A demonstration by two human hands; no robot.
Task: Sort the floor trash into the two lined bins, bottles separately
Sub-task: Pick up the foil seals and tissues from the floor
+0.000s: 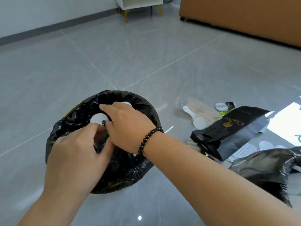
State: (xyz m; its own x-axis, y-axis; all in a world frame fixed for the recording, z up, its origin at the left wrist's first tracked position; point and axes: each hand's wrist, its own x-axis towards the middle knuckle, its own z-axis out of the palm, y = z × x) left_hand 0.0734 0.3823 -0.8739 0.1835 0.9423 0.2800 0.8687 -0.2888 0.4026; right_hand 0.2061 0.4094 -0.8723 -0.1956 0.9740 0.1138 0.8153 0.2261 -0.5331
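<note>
A bin lined with a black bag (145, 111) stands on the floor in front of me. Both hands are over its mouth. My left hand (76, 154) curls its fingers around a clear item with a green part (106, 133), seemingly a bottle, mostly hidden by the fingers. My right hand (128, 126), with a dark bead bracelet on its wrist, reaches in from the right and touches the same item; its grip is hidden. Two white round shapes (97, 119) lie inside the bin. At the right edge is the black liner of a second bin (268, 167).
Floor trash lies to the right: a black paper coffee bag (231, 132), white plastic spoons (199, 122), wooden sticks (202, 110), round foil lids (221, 107). A brown sofa (244, 17) and a white cabinet on yellow legs (140, 5) stand at the back.
</note>
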